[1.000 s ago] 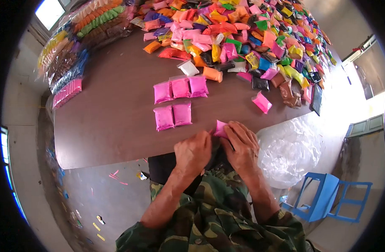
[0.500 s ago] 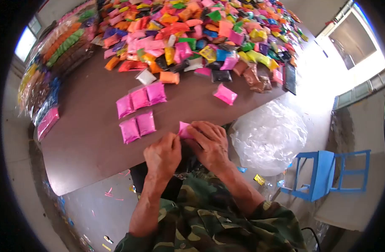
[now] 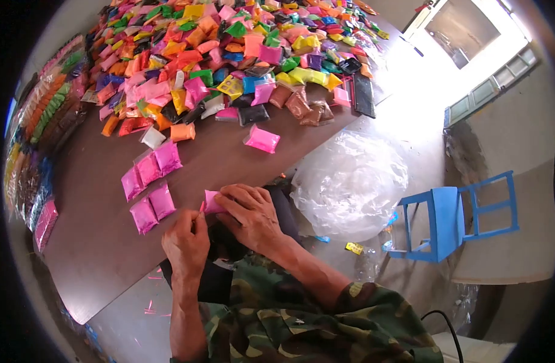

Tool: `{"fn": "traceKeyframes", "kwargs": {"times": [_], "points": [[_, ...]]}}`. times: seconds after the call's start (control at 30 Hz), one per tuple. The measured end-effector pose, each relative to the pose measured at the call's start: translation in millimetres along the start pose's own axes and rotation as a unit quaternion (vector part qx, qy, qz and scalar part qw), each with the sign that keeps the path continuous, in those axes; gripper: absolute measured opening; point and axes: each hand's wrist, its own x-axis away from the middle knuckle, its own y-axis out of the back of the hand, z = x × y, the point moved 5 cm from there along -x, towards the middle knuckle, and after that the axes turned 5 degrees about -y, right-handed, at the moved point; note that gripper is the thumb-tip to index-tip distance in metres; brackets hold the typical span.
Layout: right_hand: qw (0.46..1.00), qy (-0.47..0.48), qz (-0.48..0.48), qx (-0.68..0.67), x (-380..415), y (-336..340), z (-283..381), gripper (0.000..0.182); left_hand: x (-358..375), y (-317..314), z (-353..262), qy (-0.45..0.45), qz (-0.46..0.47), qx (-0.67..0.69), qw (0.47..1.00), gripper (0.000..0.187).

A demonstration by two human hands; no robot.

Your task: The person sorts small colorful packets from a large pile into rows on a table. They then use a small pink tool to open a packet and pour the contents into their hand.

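Near the table's front edge, my right hand (image 3: 251, 216) is closed on a small pink packet (image 3: 213, 202). My left hand (image 3: 187, 239) is closed beside it, its thumb and finger pinching a thin pink strip (image 3: 202, 207) at the packet's left end. To the left of my hands lie two pink packets side by side (image 3: 144, 216), and behind them a row of three pink packets (image 3: 148, 169). Another pink packet (image 3: 262, 140) lies alone farther back.
A large heap of coloured packets (image 3: 187, 57) covers the table's back. Bagged packets (image 3: 50, 109) stand at the left edge. Right of the brown table (image 3: 84, 260) are a clear plastic bag (image 3: 350, 184) and a blue stool (image 3: 445, 224).
The view has turned, so the whole scene sits farther left. My left hand has come slightly away from the packet, and a thin pink strip now shows between its fingers.
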Motion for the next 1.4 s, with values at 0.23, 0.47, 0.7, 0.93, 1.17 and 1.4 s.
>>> {"fn": "traceKeyframes", "kwargs": {"times": [0.23, 0.47, 0.7, 0.93, 1.17, 1.4], "points": [[1.000, 0.009, -0.003, -0.006, -1, 1, 1, 0.049, 3, -2, 1, -0.016, 0.008, 0.019, 1.000, 0.012], [1.000, 0.014, 0.001, -0.005, 2, 1, 0, 0.046, 4, 6, 7, 0.007, 0.034, 0.004, 0.999, 0.013], [0.999, 0.030, 0.013, 0.014, 4, 3, 4, 0.049, 17, 12, 6, 0.013, -0.007, 0.055, 0.998, 0.009], [0.998, 0.019, 0.036, 0.048, -1, 11, 13, 0.039, 22, 15, -1, 0.029, -0.011, 0.085, 0.996, 0.012], [0.986, -0.120, 0.003, -0.118, 3, 16, 17, 0.022, 24, 14, -13, 0.017, -0.044, 0.150, 0.988, 0.011], [0.939, -0.268, 0.043, -0.212, 27, -1, 12, 0.018, 17, -9, -14, 0.013, -0.048, 0.106, 0.993, 0.011]]}}
